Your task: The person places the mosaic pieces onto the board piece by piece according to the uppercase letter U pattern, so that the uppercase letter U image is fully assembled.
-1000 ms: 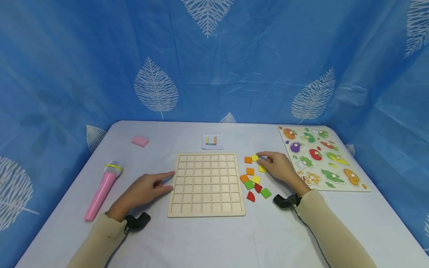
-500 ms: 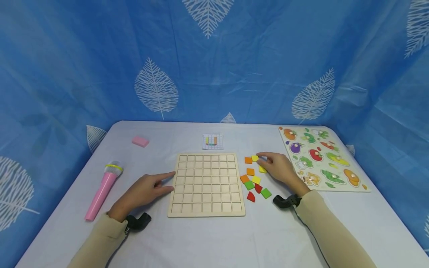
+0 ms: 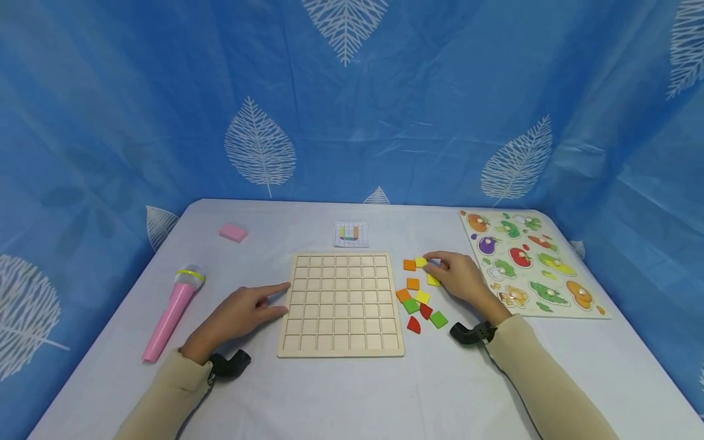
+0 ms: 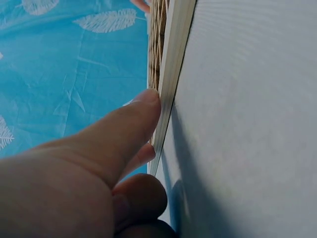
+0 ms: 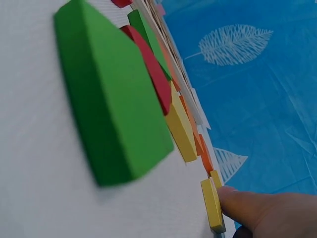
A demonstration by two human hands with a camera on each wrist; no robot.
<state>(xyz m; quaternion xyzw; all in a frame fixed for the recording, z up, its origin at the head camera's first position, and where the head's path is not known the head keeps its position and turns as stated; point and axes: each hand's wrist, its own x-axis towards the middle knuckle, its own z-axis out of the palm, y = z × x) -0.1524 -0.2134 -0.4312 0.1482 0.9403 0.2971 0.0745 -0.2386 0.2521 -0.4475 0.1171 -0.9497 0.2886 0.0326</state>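
Observation:
My left hand [image 3: 242,315] is at the left edge of a wooden grid board [image 3: 341,305], its index finger and thumb touching that edge. In the left wrist view the thumb [image 4: 131,116] rests against the board's side [image 4: 173,54]. To the board's right, my right hand [image 3: 459,278] pinches a yellow square tile [image 3: 420,262] between thumb and index finger. Another yellow tile [image 3: 432,280] lies just below these fingers, and hides part of the grip in the right wrist view. Orange tiles [image 3: 413,284], green tiles [image 3: 438,319] and red quarter-round tiles [image 3: 414,325] lie around.
Behind the board lies a small grid card [image 3: 351,234] with a coloured U-shaped pattern. A vegetable puzzle board [image 3: 530,263] is at the far right. On the left are a pink toy microphone [image 3: 172,315] and a pink block [image 3: 233,233]. A blue curtain [image 3: 352,146] hangs behind the table.

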